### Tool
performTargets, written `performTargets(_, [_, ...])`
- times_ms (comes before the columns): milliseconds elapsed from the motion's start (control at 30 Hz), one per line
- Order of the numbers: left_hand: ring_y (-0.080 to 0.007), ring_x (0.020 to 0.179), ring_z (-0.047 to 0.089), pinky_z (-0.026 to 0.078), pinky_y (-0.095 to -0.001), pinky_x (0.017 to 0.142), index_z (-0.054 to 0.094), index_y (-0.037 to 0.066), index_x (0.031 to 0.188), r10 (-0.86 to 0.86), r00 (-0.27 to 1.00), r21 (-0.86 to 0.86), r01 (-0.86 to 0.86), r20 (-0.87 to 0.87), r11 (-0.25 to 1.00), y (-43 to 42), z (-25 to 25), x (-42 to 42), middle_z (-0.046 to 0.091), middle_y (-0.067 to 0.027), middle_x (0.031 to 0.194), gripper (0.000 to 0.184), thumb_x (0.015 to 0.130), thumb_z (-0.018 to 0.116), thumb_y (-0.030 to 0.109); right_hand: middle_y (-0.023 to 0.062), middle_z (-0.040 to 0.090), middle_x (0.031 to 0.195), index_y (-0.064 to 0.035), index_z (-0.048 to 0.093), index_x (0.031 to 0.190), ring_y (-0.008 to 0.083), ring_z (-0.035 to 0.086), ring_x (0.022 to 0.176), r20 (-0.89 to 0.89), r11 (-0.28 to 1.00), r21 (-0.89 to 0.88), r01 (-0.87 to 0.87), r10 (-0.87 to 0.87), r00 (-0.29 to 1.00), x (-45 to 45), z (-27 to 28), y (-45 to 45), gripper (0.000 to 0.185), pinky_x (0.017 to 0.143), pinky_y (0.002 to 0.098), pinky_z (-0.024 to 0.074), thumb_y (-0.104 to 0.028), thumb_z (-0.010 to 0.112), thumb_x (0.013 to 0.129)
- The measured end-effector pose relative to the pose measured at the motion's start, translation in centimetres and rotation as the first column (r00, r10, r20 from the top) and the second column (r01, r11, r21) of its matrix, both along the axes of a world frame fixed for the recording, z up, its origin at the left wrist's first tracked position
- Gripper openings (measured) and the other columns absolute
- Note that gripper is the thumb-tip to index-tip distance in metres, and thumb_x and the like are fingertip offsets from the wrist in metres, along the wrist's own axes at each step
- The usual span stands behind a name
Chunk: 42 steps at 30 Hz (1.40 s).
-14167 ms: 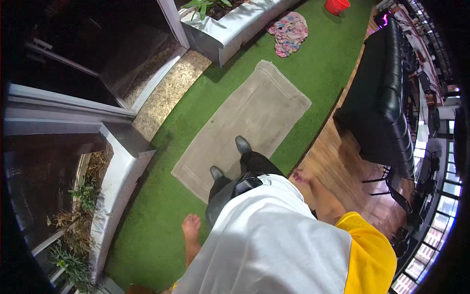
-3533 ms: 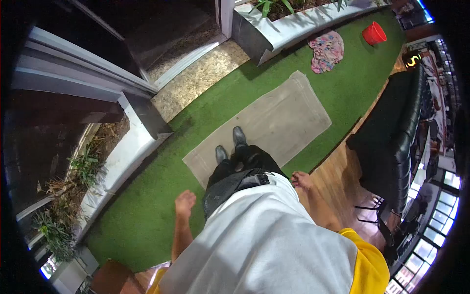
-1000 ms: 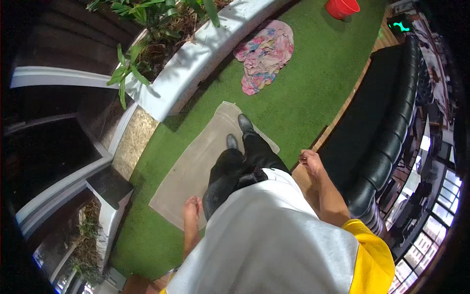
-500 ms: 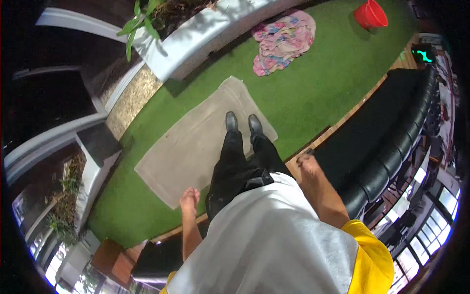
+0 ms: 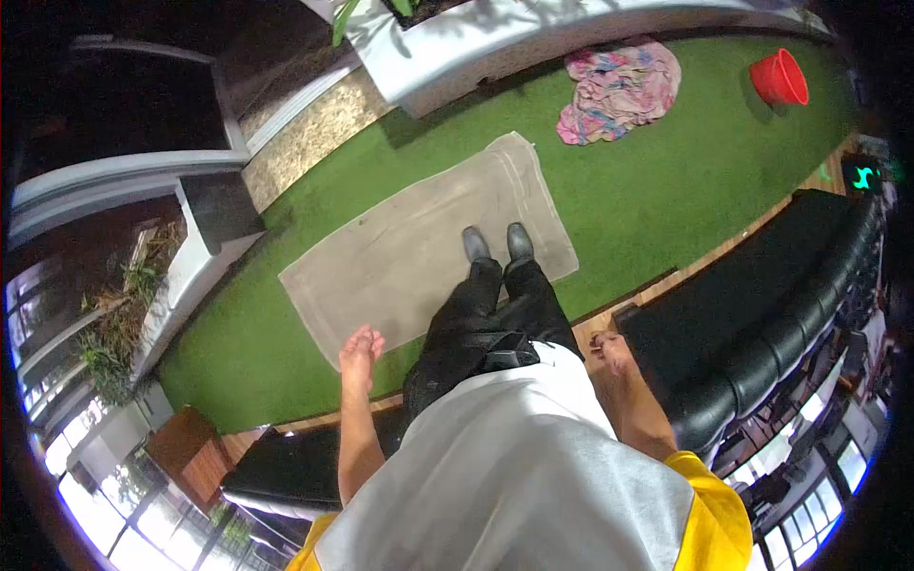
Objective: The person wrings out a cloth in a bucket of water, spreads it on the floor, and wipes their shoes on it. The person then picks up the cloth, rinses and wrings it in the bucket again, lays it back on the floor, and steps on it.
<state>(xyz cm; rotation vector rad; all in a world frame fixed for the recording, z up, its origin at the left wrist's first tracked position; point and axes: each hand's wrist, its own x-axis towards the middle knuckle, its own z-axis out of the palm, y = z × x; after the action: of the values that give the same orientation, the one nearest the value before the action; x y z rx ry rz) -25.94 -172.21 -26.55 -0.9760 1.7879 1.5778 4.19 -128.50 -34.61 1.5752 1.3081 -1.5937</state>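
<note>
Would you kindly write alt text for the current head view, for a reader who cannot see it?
A person in dark shoes stands on a beige mat over green carpet, left hand and right hand lowered at their sides. Towards the upper right are a crumpled pink floral cloth and a red bucket, with a black padded bench below.

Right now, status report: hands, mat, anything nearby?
Left hand, right hand: nothing visible in either. Mat spread underfoot. Bunched cloth and red bucket on green floor, off the mat.
</note>
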Motion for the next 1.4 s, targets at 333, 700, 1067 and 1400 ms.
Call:
performTargets(333, [-0.0107, 0.063, 0.056, 0.041, -0.0203, 0.051, 0.058, 0.002, 0.099, -0.235, 0.969, 0.057, 0.231, 0.073, 0.971, -16.8, -2.8, 0.5, 0.061, -0.0043, 0.079, 0.017, 0.090, 0.053, 0.014, 0.0070, 0.063, 0.089, -0.0066, 0.057, 0.106, 0.0166, 0.059, 0.075, -0.004, 0.961, 0.131, 0.243, -0.244, 0.970, -1.3, -0.5, -9.0, 0.028, 0.064, 0.0295, 0.0452, -0.018, 0.050, 0.082])
performTargets(700, [-0.0093, 0.057, 0.049, 0.039, -0.0213, 0.050, 0.059, 0.003, 0.094, 0.005, 0.995, -0.081, 0.003, 0.096, 0.997, -28.0, -0.9, 0.6, 0.054, -0.0008, 0.071, 0.019, 0.086, 0.057, 0.020, 0.0032, 0.063, 0.082, -0.0071, 0.061, 0.096, 0.0153, 0.060, 0.068, -0.178, 0.996, -0.080, -0.041, 0.026, 0.984, -4.9, -5.1, -20.2, 0.021, 0.057, 0.0277, 0.0459, -0.025, 0.056, 0.085])
performTargets(1067, [-0.0086, 0.059, 0.050, 0.039, -0.0223, 0.051, 0.062, 0.004, 0.092, -0.164, 0.986, -0.116, 0.161, -0.014, 0.980, -43.7, -1.0, -5.8, 0.057, -0.0003, 0.071, 0.016, 0.084, 0.057, 0.017, 0.0019, 0.062, 0.084, -0.0100, 0.060, 0.098, 0.0149, 0.060, 0.076, -0.088, 0.994, 0.099, 0.053, -0.044, 0.995, -9.6, -2.7, -34.0, 0.022, 0.065, 0.0303, 0.0447, -0.027, 0.051, 0.088])
performTargets(1400, [-0.0143, 0.071, 0.059, 0.048, -0.0249, 0.061, 0.055, -0.002, 0.108, 0.090, 0.988, -0.090, -0.101, -0.122, 0.991, -54.8, 1.4, -5.2, 0.062, -0.0074, 0.086, 0.027, 0.088, 0.056, 0.016, 0.0016, 0.062, 0.088, -0.0081, 0.062, 0.100, 0.0128, 0.058, 0.070, -0.113, 0.996, 0.011, -0.092, 0.093, 0.989, -12.9, -4.7, -44.4, 0.024, 0.060, 0.0240, 0.0449, -0.026, 0.055, 0.084])
